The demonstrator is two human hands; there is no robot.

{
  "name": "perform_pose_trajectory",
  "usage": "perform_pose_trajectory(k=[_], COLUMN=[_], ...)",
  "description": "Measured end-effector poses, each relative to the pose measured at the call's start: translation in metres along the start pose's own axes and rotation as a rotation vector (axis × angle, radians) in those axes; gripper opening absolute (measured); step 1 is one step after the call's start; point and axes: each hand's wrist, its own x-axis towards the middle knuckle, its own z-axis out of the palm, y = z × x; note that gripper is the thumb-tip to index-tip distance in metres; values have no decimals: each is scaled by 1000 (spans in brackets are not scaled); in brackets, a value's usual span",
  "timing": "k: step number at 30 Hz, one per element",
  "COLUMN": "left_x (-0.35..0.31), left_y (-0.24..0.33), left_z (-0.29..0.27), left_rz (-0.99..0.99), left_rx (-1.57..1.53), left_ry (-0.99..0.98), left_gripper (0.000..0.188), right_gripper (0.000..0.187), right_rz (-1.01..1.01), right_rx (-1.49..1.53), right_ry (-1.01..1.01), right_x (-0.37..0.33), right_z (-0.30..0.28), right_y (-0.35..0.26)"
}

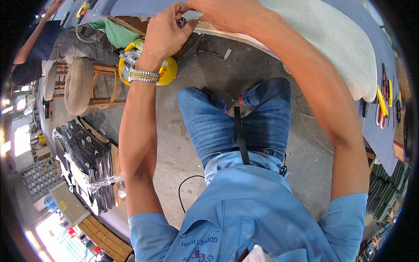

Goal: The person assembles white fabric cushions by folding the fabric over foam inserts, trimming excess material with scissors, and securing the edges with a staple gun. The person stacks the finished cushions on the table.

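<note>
Left hand [168, 32] and right hand [222, 13] together, pinching a grey scrap [192, 15] at the panel [331, 39] edge. Yellow tub [168, 72] just below the left wrist; stool [80, 85] well apart

— Was the light good?
— Bright, even daylight; glare blew out the doorway [56, 238], with soft shadows on the floor [174, 148].
— And sharpness?
— Crisp centrally; edges bent, darkened and blurred toward the fisheye rim.

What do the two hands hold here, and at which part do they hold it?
Both the left hand and the right hand pinch the edge of a small pale grey piece of material between their fingertips, beside the padded panel.
</note>
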Motion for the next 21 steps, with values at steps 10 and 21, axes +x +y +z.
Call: perform_pose_trajectory(k=[10, 21], left_x=[0, 5], left_y=[1, 2], left_z=[14, 14], left_rz=[75, 128], left_rx=[164, 88], left_ry=[161, 96], left_gripper=[38, 36], right_gripper=[29, 37], right_rz=[-20, 177], right_rx=[-104, -117], right_ry=[53, 52], right_x=[-1, -12], right_z=[17, 26], right_y=[-5, -9])
